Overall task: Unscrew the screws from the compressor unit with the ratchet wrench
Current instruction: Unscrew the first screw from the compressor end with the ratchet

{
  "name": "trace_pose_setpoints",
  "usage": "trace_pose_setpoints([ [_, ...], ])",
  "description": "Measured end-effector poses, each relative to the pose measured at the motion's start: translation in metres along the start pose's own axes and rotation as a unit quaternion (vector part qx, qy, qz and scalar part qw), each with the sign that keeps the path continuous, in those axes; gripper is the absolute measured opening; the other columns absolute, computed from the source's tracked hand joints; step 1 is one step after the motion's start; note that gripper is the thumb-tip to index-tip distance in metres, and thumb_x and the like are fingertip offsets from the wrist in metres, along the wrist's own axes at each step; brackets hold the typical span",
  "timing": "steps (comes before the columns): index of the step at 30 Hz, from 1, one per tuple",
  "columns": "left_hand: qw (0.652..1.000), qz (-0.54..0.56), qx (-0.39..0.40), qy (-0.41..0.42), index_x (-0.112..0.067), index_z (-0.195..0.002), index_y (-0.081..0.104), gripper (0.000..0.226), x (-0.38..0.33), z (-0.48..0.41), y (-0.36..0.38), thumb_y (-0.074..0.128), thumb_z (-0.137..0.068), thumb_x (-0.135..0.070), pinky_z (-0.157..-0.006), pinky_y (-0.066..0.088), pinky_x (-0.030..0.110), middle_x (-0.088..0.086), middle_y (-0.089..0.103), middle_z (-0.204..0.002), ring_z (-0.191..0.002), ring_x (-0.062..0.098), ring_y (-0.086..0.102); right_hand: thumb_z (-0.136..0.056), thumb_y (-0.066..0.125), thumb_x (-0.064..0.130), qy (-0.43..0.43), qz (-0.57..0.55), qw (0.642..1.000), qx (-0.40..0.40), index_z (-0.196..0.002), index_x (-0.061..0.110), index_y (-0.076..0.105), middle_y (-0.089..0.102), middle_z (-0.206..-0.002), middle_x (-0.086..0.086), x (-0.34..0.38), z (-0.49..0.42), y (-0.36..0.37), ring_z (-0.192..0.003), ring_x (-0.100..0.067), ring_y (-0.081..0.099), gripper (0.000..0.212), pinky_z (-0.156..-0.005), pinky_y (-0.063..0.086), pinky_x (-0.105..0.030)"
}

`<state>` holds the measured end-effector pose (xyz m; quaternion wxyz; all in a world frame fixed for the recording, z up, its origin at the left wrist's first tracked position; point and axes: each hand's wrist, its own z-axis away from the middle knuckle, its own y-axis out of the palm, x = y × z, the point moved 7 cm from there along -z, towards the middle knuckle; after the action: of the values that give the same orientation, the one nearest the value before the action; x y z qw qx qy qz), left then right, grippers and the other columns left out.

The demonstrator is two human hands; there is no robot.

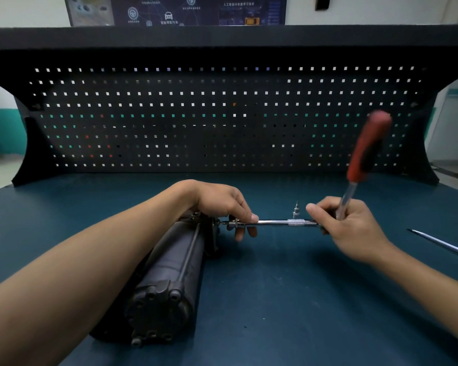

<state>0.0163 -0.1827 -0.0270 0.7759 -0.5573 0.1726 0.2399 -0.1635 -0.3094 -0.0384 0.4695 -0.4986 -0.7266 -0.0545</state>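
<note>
Gripping ratchet wrench [368, 146] near its head with right hand [352, 228], fingers curled round it, red handle tilted up and blurred. Pinching socket end of extension bar [283, 222] with left hand [222, 204], right at far end of compressor unit [169, 273], which lies lengthwise on tabletop [275, 299]. Can't see the screw, hidden by fingers.

Risks, as judged:
- Could cam off and round the screw if the long bar sags off-axis.
- Could nip left fingers on a slip.
- Could tip the small bit [296, 210] standing just behind the bar.
- Could roll the unit; no clamp in view.
</note>
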Motion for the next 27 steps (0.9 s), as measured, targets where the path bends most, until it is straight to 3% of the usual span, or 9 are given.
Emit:
trace_pose_setpoints([
  [2,1.0,-0.004,0.0,-0.002,-0.024,-0.1,0.077,0.027,0.001,0.0,0.0,0.056,-0.099,-0.041,-0.073,0.041,0.009,-0.008,0.074,-0.079,-0.077,0.002,0.057,-0.086,0.063,0.043,-0.051,0.007,0.999,-0.009,-0.063,0.035,0.068,0.055,-0.057,-0.003,0.006,0.003,0.0,-0.054,-0.005,0.046,0.024,-0.054,0.037,-0.019],
  [4,1.0,-0.007,-0.005,0.003,-0.025,-0.095,0.076,0.024,0.002,0.0,0.0,0.057,-0.099,-0.04,-0.073,0.04,0.009,-0.009,0.072,-0.076,-0.077,0.001,0.058,-0.086,0.062,0.043,-0.072,0.019,0.997,-0.015,-0.063,0.039,0.067,0.059,-0.059,0.009,0.01,0.005,0.0,-0.056,-0.003,0.051,0.023,-0.057,0.037,-0.012],
  [8,0.999,-0.013,-0.033,0.018,-0.027,-0.088,0.075,0.022,0.0,-0.001,-0.003,0.061,-0.097,-0.04,-0.075,0.038,0.016,-0.01,0.07,-0.072,-0.073,0.0,0.056,-0.09,0.057,0.059,-0.051,0.086,0.995,-0.002,-0.068,0.03,0.068,0.062,-0.06,0.002,0.004,0.002,-0.003,-0.053,-0.009,0.054,0.039,-0.052,0.039,-0.016],
  [11,0.998,-0.018,-0.046,0.024,-0.029,-0.084,0.076,0.02,0.0,0.001,-0.006,0.064,-0.095,-0.041,-0.079,0.037,0.025,-0.01,0.07,-0.071,-0.072,0.001,0.054,-0.081,0.053,0.065,0.066,0.001,0.998,0.014,-0.068,0.017,0.072,0.052,-0.048,-0.002,-0.005,-0.002,0.002,-0.042,-0.009,0.048,0.054,-0.042,0.038,-0.02],
  [14,0.998,-0.025,-0.05,0.024,-0.031,-0.081,0.076,0.02,0.0,0.002,-0.007,0.066,-0.093,-0.043,-0.076,0.038,0.02,-0.01,0.069,-0.071,-0.07,0.0,0.053,-0.089,0.052,0.064,0.223,-0.044,0.973,0.029,-0.071,0.008,0.074,0.05,-0.047,-0.007,-0.022,0.0,0.008,-0.037,-0.015,0.042,0.063,-0.034,0.032,-0.021],
  [17,0.998,-0.018,-0.055,0.028,-0.03,-0.081,0.077,0.019,-0.001,0.002,-0.007,0.067,-0.092,-0.042,-0.067,0.037,0.012,-0.011,0.069,-0.07,-0.068,0.0,0.052,-0.093,0.049,0.065,0.365,-0.135,0.918,0.071,-0.077,0.005,0.07,0.04,-0.045,-0.007,-0.034,0.01,0.013,-0.03,-0.015,0.026,0.065,-0.034,0.022,-0.019],
  [19,0.998,-0.014,-0.061,0.027,-0.03,-0.082,0.077,0.018,0.0,0.001,-0.007,0.068,-0.091,-0.042,-0.065,0.037,0.011,-0.01,0.069,-0.07,-0.067,-0.001,0.052,-0.093,0.046,0.066,0.432,-0.195,0.873,0.115,-0.069,0.009,0.066,0.03,-0.043,0.0,-0.036,0.019,0.021,-0.029,-0.012,0.018,0.065,-0.036,0.019,-0.021],
  [22,0.997,-0.025,-0.063,0.023,-0.03,-0.082,0.077,0.018,0.001,0.002,-0.007,0.068,-0.09,-0.044,-0.072,0.037,0.019,-0.01,0.07,-0.071,-0.068,0.0,0.052,-0.094,0.048,0.059,0.475,-0.231,0.839,0.133,-0.071,0.008,0.065,0.023,-0.041,0.005,-0.038,0.026,0.027,-0.027,-0.009,0.016,0.058,-0.035,0.017,-0.019],
  [27,0.997,-0.026,-0.067,0.022,-0.032,-0.081,0.077,0.018,0.001,0.003,-0.008,0.069,-0.089,-0.045,-0.078,0.039,0.025,-0.01,0.07,-0.072,-0.07,0.0,0.053,-0.095,0.048,0.051,0.464,-0.243,0.842,0.131,-0.054,0.016,0.056,0.024,-0.041,0.005,-0.037,0.024,0.028,-0.028,-0.009,0.016,0.055,-0.035,0.018,-0.021],
])
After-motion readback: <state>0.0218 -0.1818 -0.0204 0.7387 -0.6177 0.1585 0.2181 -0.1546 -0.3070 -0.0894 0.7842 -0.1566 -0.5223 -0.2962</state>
